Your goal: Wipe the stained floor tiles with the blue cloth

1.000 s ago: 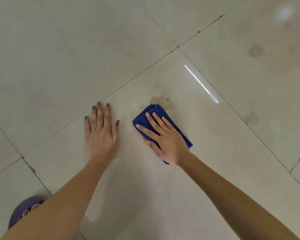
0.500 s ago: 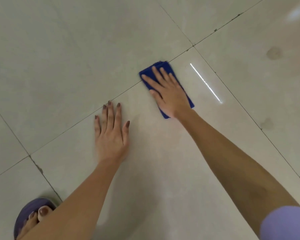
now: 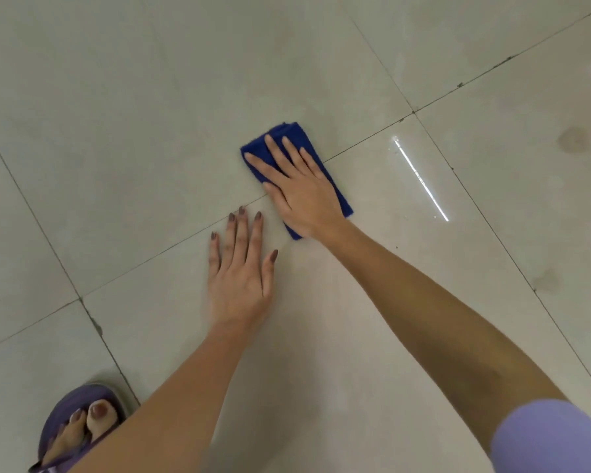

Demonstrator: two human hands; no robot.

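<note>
I am looking down on the pale floor tiles (image 3: 116, 97), and I am taking the long grout line (image 3: 157, 256) that crosses them as my reference. The left hand (image 3: 241, 278) is lying flat on the near side of that line with its fingertips reaching it. Its grip is spread open and holding nothing, and I judge it is bracing the body. The right hand (image 3: 304, 196) is pressing down with straight fingers, its grip apart and not clamped. Under it the folded blue cloth (image 3: 289, 131) is straddling the grout line, with its far end past the line and its near end short of it. Two dull stains (image 3: 574, 139) (image 3: 546, 279) are showing on the near side of the line, well off to the right of where the cloth is crossing it. To wipe well, I am thinking the palm should be bearing evenly so the folds are not bunching, the strokes should be overlapping, and the cloth should be working rightward toward those marks.
</note>
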